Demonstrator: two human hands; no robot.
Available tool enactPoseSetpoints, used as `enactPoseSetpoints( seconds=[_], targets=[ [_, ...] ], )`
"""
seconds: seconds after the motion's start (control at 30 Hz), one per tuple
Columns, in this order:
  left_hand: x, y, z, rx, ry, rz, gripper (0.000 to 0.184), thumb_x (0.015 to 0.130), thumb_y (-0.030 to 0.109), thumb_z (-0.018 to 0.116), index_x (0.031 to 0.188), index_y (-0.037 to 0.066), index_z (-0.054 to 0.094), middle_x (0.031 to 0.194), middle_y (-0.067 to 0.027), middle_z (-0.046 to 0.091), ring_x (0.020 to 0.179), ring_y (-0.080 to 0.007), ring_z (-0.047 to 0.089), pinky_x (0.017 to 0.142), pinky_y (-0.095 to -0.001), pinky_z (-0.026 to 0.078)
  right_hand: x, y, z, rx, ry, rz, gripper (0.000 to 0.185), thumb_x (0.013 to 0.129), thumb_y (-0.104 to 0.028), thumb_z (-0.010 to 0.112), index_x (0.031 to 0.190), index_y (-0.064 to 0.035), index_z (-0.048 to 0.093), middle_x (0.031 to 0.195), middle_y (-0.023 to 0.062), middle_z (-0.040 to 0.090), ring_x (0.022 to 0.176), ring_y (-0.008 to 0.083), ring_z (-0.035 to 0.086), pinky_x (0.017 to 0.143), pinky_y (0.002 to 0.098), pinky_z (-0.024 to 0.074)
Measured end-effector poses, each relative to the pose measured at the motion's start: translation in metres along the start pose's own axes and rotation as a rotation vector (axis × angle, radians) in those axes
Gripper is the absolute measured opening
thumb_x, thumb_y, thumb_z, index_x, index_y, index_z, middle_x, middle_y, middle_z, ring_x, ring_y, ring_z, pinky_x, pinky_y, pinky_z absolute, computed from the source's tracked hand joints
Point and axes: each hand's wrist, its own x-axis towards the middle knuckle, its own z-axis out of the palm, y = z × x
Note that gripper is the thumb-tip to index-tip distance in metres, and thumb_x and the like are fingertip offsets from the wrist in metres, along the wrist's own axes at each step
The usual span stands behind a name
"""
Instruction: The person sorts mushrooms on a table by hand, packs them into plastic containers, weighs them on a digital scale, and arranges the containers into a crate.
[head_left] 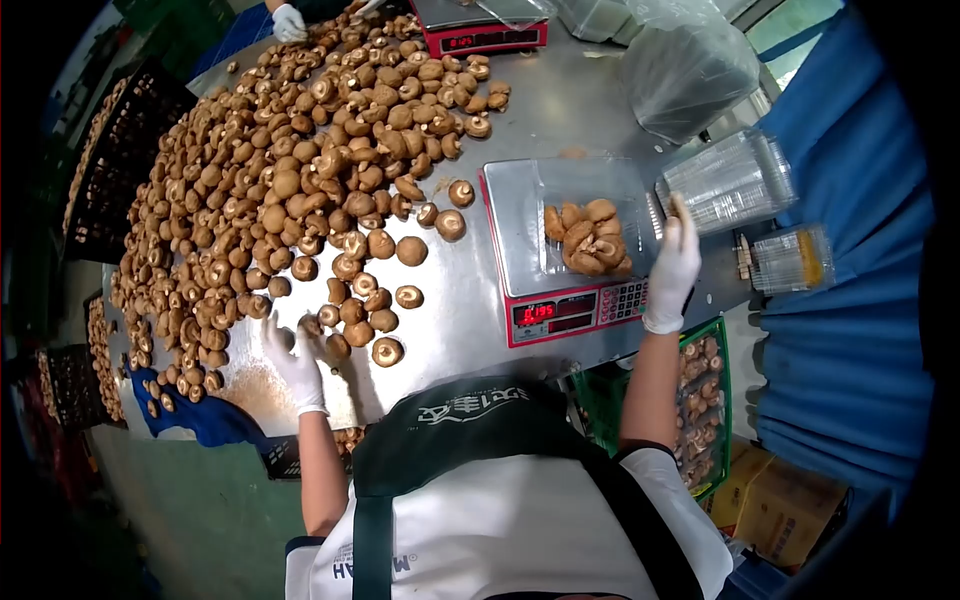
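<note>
My left hand [292, 365], in a white glove, is low over the metal table at the near edge of the mushroom pile [290, 185]. Its fingers are apart, with a mushroom [311, 325] beside the fingertips. To the right of the scale's plate, my right hand [675, 270], also gloved, has its fingers together with a small brown mushroom [678, 205] at the tips. On the red-framed scale [515, 215] rests a clear tray [553, 262] holding several mushrooms [590, 240]. The scale's display is lit red.
Stacked clear trays [725, 185] lie right of the scale, near a smaller pack [790, 262]. A second scale [485, 38] stands at the back, and another person's gloved hand [289, 23] is at the pile's far edge. A green crate [722, 400] of packed mushrooms is below the table.
</note>
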Motion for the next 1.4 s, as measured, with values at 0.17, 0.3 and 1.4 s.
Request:
enactPoseSetpoints(
  seconds=[0.17, 0.3, 1.4],
  targets=[
    [-0.039, 0.069, 0.031, -0.280, -0.201, 0.151, 0.041, 0.087, 0.006, 0.064, 0.126, 0.002, 0.055, 0.136, -0.0214, 0.049, 0.131, -0.0372, 0.044, 0.112, -0.0454, 0.031, -0.045, -0.069, 0.041, 0.327, -0.061, 0.036, 0.037, 0.103, -0.005, 0.037, 0.137, 0.0030, 0.049, 0.132, 0.0137, 0.057, 0.120, 0.0216, 0.056, 0.102, 0.0343, 0.0436],
    [-0.062, 0.075, 0.052, 0.043, -0.604, 0.362, 0.042, 0.083, 0.015, 0.068, 0.123, 0.006, 0.060, 0.132, -0.0156, 0.054, 0.134, -0.0384, 0.040, 0.111, -0.0484, 0.030, -0.087, -0.065, 0.132, 0.428, -0.589, 0.052, 0.047, 0.097, -0.006, 0.049, 0.142, -0.0002, 0.043, 0.137, 0.0145, 0.054, 0.122, 0.0266, 0.055, 0.103, 0.0357, 0.0439],
    [-0.029, 0.284, 0.142, -0.681, -0.498, 0.698, 0.062, 0.079, 0.016, 0.073, 0.134, 0.001, 0.048, 0.133, -0.0204, 0.053, 0.125, -0.0381, 0.049, 0.107, -0.0452, 0.035, -0.063, -0.015, 0.000, -0.309, -0.203, -0.308, 0.050, 0.076, -0.018, 0.076, 0.124, -0.0101, 0.063, 0.124, 0.0137, 0.057, 0.123, 0.0376, 0.046, 0.107, 0.0516, 0.0320]
  ],
)
